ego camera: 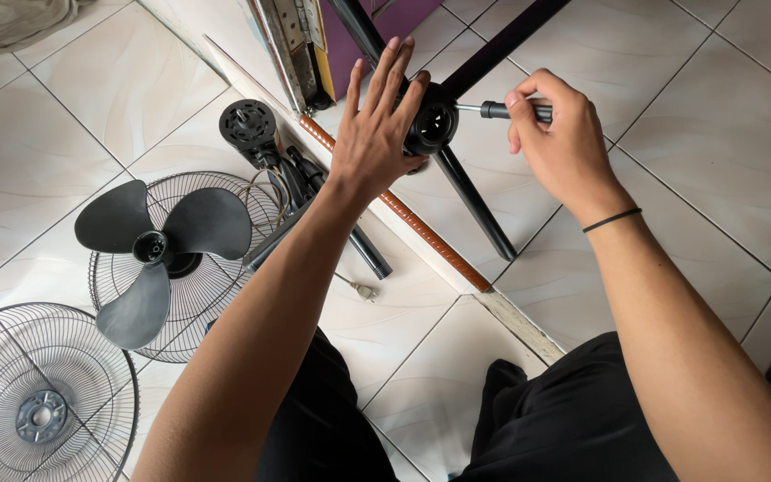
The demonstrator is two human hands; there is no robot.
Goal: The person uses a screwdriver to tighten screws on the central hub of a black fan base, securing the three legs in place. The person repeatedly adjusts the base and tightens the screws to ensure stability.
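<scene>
While the left hand (377, 134) presses flat, fingers spread, steadying the black fan-stand hub (432, 125) on the tiled floor (707, 134), the right hand (557, 134) grips the screwdriver (494, 110) horizontally into its side.

At upper centre of the frame the left hand (375, 134) lies flat with fingers spread against a black hub (433, 125) where dark legs (475, 203) meet, while the right hand (562, 138) pinches a screwdriver (501, 110) whose tip goes into the hub's side. At left a black three-bladed fan blade (149, 245) rests on a wire grille (225, 201), with a second grille (42, 402) in the lower left corner and a black motor (248, 125) just above the blade. All of it sits on a pale tiled floor (716, 134).
</scene>
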